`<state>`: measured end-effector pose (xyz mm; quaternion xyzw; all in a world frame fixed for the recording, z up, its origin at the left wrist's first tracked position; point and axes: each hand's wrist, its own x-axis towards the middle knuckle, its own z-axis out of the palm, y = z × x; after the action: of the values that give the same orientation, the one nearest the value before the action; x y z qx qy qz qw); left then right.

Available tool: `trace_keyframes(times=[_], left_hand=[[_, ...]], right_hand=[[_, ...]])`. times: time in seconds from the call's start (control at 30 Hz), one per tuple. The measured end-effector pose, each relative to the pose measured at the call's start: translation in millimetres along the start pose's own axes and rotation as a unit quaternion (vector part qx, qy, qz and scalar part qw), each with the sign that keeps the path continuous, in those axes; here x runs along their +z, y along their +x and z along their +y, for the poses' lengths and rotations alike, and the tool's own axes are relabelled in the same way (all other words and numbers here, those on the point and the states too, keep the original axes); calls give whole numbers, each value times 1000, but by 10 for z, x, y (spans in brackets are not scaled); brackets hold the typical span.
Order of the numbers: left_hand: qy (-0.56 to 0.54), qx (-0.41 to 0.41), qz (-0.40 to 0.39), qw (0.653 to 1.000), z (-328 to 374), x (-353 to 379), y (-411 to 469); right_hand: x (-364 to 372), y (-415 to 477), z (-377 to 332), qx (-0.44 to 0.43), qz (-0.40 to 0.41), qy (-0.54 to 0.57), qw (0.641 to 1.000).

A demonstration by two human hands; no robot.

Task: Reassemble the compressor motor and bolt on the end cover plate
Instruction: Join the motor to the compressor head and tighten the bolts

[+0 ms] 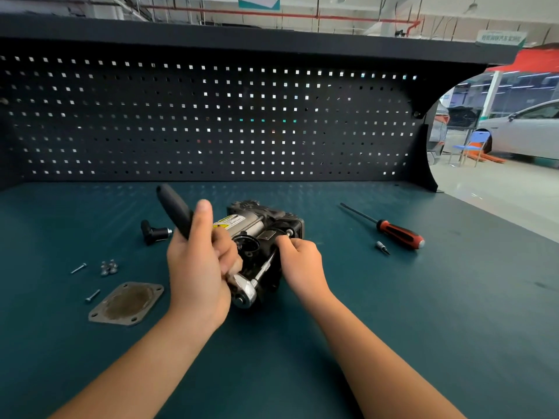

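Our left hand (199, 264) grips the ratchet (245, 293) just in front of the compressor motor (260, 228); our right hand (299, 261) pinches the extension bar (266, 264) against it, tip hidden.

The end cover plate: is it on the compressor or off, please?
Off: the end cover plate lies flat on the bench, apart from the compressor.

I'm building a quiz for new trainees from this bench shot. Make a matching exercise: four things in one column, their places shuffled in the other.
Things: 1 ratchet; 2 end cover plate; 3 screwdriver; 4 compressor
Places: A on the bench, far right; B gripped in the left hand; C flat on the bench, near left; D mid-bench, touched by the right hand
Pairs: 1-B; 2-C; 3-A; 4-D
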<state>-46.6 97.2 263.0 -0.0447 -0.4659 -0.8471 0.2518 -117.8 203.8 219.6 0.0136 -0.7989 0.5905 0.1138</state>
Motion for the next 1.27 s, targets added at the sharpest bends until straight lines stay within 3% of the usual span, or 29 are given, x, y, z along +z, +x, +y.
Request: trace_keyframes(times=[0.1,0.3,0.4,0.57,0.73,0.93,1.07,1.27], left_hand=[[-3,1,-2,1000,9,10,47],[76,39,-156,984,5,88,84],[101,45,-191,975,-55,134,65],[91,47,-185,977,-110,127,87],[83,51,-172,980,-133,99,50],[67,52,-129,988,-123,29,87],[57,48,-99,992,-99,29,99],[8,5,-41,999,115,-186,271]], right_hand=[[8,16,-3,2,-2,-1,1000],[-27,27,43,21,18,-5,1000],[-63,65,96,45,15,9,999],[-60,119,141,40,1,11,999],[-226,227,190,5,98,20,995],[-228,364,316,48,-66,112,990],[-250,410,344,76,-72,229,968],[-281,364,226,38,-65,221,972]])
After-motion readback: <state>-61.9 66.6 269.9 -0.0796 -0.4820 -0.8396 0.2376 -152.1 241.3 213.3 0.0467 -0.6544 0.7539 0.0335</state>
